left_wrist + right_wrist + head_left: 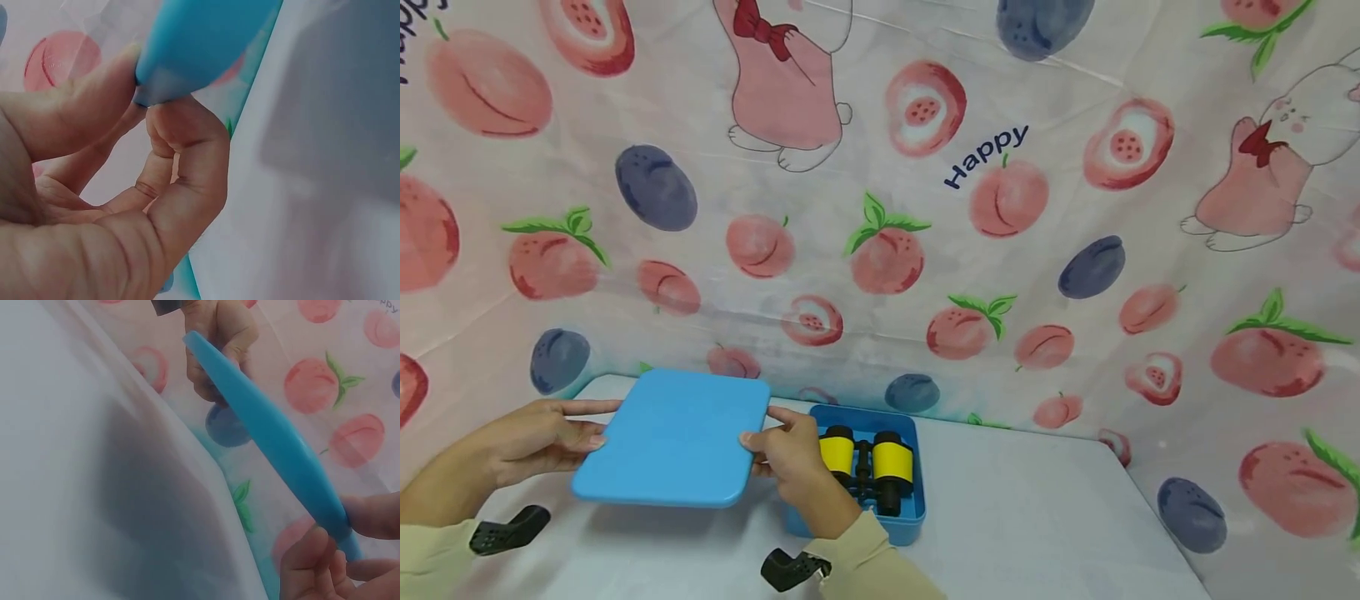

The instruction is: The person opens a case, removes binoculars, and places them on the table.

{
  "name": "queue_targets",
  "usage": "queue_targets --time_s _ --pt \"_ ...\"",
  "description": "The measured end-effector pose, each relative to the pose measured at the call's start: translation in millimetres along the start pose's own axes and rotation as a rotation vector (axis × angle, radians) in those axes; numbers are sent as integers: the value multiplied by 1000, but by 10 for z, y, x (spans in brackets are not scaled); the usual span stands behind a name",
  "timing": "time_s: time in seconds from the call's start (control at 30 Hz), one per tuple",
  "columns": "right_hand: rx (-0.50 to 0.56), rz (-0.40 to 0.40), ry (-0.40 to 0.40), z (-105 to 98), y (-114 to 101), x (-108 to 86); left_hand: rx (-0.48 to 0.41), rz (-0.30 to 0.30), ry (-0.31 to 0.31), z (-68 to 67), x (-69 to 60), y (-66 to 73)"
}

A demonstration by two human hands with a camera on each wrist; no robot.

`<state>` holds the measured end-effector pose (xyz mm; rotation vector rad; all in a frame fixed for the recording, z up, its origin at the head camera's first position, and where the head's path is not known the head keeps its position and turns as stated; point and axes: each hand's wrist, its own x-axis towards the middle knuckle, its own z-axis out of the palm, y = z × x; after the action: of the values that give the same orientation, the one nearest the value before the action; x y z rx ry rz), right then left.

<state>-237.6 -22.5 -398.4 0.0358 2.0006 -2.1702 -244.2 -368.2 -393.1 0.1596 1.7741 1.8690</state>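
A flat blue lid (681,437) with rounded corners is held above the white table, casting a shadow below it. My left hand (546,437) grips its left edge, thumb on top and fingers beneath. At the opposite edge my right hand (793,450) pinches it between thumb and fingers. In the left wrist view the lid's corner (187,56) sits between thumb and bent fingers. Edge-on, the lid (275,437) spans both hands in the right wrist view. Behind my right forearm stands a blue box (906,533) with yellow-and-black binoculars (891,462) inside, partly hidden by that hand.
The white table (1037,508) extends to the right of the box. A cloth (865,325) printed with peaches, plums and rabbits hangs along the table's back edge. Black devices (512,531) are worn at both wrists over pale sleeves.
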Motion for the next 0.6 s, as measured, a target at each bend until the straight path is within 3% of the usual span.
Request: queue_targets --time_s 0.27,0.6 --pt "-18 18 -20 62 88 -14 67 -9 108 24 -77 -97" --pt "-32 62 15 135 112 29 79 2 124 -5 -49 -88"
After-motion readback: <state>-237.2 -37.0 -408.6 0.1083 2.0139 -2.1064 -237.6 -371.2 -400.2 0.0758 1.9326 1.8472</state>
